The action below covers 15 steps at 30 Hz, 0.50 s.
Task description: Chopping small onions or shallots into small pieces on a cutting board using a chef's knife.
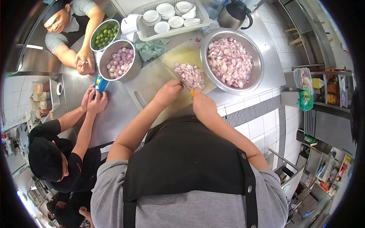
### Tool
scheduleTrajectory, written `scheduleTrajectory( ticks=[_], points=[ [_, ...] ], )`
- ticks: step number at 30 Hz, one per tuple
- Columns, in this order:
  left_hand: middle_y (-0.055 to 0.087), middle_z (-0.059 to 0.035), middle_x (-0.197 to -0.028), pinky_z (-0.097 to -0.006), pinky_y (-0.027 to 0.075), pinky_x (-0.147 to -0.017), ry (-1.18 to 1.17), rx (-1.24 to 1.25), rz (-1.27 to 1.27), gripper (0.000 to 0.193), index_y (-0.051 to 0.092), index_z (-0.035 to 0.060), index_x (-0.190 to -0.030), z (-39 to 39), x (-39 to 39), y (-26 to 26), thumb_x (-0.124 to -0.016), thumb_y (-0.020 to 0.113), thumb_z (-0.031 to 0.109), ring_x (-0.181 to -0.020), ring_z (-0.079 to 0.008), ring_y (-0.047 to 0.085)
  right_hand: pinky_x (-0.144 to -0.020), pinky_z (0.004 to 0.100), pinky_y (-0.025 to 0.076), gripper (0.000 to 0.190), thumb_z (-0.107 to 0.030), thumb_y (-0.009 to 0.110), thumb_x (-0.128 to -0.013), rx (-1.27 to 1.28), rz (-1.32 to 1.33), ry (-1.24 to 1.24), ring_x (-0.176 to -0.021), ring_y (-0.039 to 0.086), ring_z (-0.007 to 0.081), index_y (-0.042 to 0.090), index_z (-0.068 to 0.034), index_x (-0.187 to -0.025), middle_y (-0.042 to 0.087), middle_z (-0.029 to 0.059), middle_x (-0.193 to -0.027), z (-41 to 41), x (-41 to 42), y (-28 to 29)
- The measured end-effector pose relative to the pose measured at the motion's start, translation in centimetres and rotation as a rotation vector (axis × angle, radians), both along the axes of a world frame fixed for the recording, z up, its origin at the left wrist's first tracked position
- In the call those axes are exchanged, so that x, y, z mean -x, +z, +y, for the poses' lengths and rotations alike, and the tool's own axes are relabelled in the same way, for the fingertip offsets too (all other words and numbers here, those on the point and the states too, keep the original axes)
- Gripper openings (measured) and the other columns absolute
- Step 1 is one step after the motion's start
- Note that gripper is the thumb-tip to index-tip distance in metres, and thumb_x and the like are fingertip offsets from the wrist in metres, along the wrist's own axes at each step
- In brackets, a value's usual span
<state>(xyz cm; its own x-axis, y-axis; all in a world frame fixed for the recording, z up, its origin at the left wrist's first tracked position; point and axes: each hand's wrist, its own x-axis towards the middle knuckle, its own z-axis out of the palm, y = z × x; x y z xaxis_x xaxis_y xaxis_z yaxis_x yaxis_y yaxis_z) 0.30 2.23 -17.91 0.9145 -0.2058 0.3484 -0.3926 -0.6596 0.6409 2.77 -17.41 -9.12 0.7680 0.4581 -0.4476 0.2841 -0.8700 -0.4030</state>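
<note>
My right hand (pixel 204 103) grips the yellow handle of a kitchen knife (pixel 192 93), its long blade slanting to the far left across a worn plastic cutting board (pixel 152 75). Beside the blade, my left hand (pixel 170 92) rests with curled fingers low over the board; whether anything is under the fingertips is hidden. A heap of sliced shallots (pixel 189 74) lies just right of the blade. Further right, a wide steel bowl (pixel 261 67) holds many more sliced shallots (pixel 229 61). Peeled whole shallots (pixel 121 61) fill part of a deep steel pot (pixel 138 67) on the left.
Behind the board are a green cloth (pixel 152 50), a plastic basket (pixel 171 34) of small white dishes, and a steel jug (pixel 232 15). Green limes (pixel 107 37) sit in another pot. Two co-workers are at the left; one has both hands (pixel 95 101) by a blue object (pixel 101 83).
</note>
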Motion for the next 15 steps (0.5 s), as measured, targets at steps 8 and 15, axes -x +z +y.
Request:
scheduleTrajectory(
  ticks=[8, 15],
  points=[
    [0.067, -0.0122, -0.097, -0.0391, 0.055, -0.078, -0.022, 0.068, -0.077, 0.012, 0.068, -0.0006, -0.087, 0.0, -0.4, -0.6, -0.076, 0.067, -0.007, -0.090, -0.0318, 0.065, -0.074, 0.0538, 0.054, 0.023, -0.018, 0.053, -0.100, -0.042, -0.033, 0.010, -0.086, 0.069, 0.0457, 0.046, 0.003, -0.110, 0.069, 0.0273, -0.087, -0.3, -0.8, -3.3],
    [0.067, -0.0127, -0.098, -0.0388, 0.055, -0.079, 0.011, 0.094, -0.121, 0.017, 0.069, -0.0001, -0.090, 0.5, 0.1, -1.0, -0.075, 0.065, -0.008, -0.089, -0.0325, 0.065, -0.075, 0.0530, 0.056, 0.024, -0.008, 0.046, -0.097, -0.037, -0.027, 0.043, -0.084, 0.070, 0.0454, 0.047, 0.006, -0.115, 0.070, 0.0288, -0.087, 0.9, -0.8, 0.5]
  ],
)
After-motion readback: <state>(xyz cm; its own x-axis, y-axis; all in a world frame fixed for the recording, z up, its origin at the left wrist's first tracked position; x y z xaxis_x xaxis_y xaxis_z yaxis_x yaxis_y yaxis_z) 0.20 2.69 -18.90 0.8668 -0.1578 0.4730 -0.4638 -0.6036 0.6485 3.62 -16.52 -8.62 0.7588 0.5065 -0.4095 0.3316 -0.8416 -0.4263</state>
